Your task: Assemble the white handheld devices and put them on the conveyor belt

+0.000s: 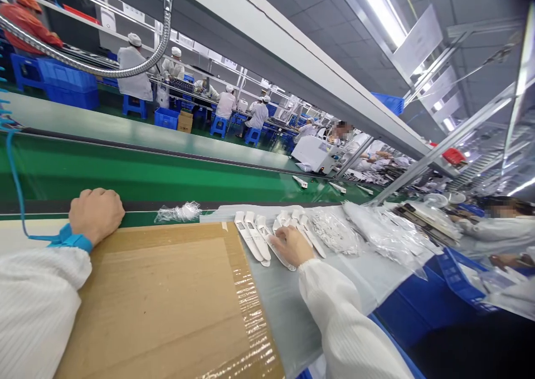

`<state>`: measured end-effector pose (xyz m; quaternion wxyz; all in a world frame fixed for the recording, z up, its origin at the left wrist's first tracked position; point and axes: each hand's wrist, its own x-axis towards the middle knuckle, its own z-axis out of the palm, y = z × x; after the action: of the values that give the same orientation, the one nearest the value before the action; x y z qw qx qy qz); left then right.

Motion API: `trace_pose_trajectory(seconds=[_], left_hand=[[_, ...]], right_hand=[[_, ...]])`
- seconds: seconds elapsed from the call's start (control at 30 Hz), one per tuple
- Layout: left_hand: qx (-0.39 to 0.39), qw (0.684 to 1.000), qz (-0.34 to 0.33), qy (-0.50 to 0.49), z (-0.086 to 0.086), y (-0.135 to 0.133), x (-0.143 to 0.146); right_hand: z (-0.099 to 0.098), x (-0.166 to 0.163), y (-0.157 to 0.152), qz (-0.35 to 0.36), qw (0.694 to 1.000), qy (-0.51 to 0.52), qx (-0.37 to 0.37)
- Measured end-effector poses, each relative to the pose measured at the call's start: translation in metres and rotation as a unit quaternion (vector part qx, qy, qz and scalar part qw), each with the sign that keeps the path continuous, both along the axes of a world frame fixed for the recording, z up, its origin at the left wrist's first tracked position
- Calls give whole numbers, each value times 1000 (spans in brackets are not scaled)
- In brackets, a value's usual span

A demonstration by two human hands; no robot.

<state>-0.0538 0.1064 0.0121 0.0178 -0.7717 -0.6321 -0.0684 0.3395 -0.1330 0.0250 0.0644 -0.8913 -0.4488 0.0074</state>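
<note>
Beside cardboard (159, 301), right fingers (281, 242) bend over white pieces (253, 239), left fingers (99, 197) curl, both grips unclear.

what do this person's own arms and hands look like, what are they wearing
Both arms wear loose white sleeves of finely lined fabric, gathered at the cuffs. The left hand and right hand are ungloved. A blue strap circles the left wrist, with a thin blue cord attached.
</note>
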Motion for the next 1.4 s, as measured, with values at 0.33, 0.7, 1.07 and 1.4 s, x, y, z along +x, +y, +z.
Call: trace_pose_trajectory(seconds=[0.33, 0.7, 1.07, 1.4], left_hand=[[-7, 1000, 3, 2, -1, 2, -1], [3, 1000, 8, 14, -1, 1, 1], [-19, 1000, 13, 3, 3, 1, 1], [-19, 1000, 12, -3, 2, 4, 0]], right_hand=[[-14, -2, 1, -52, 998, -4, 43], [-1, 25, -21, -105, 992, -15, 73], [-6, 43, -28, -69, 991, 22, 114], [12, 68, -42, -137, 978, -65, 146]])
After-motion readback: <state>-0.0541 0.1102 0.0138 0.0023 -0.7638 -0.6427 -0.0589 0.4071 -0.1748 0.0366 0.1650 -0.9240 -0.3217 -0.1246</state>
